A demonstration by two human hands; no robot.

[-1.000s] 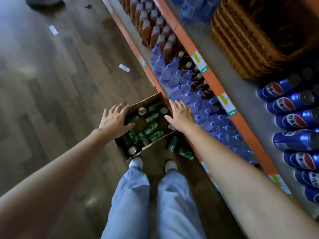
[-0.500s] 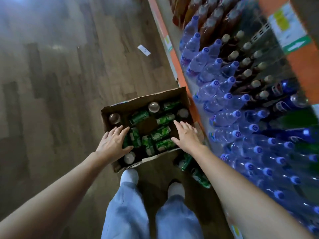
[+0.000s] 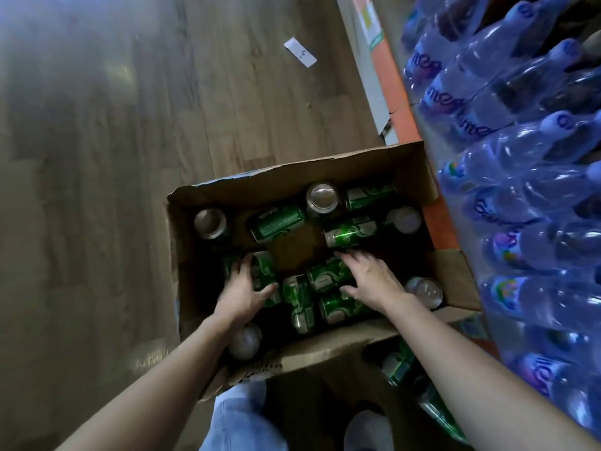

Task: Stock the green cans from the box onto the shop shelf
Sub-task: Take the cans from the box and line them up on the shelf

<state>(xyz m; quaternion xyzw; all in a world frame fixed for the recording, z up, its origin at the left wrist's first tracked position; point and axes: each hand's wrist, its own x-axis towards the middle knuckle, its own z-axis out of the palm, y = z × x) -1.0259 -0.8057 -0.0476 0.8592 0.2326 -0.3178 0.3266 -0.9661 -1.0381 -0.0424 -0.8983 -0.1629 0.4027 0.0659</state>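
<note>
Green cans (image 3: pixel 279 222) jumbled in cardboard box (image 3: pixel 419 177)

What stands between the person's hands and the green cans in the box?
Nothing visible. The box is open on top; the left hand and the right hand are both inside it, touching green cans.
</note>
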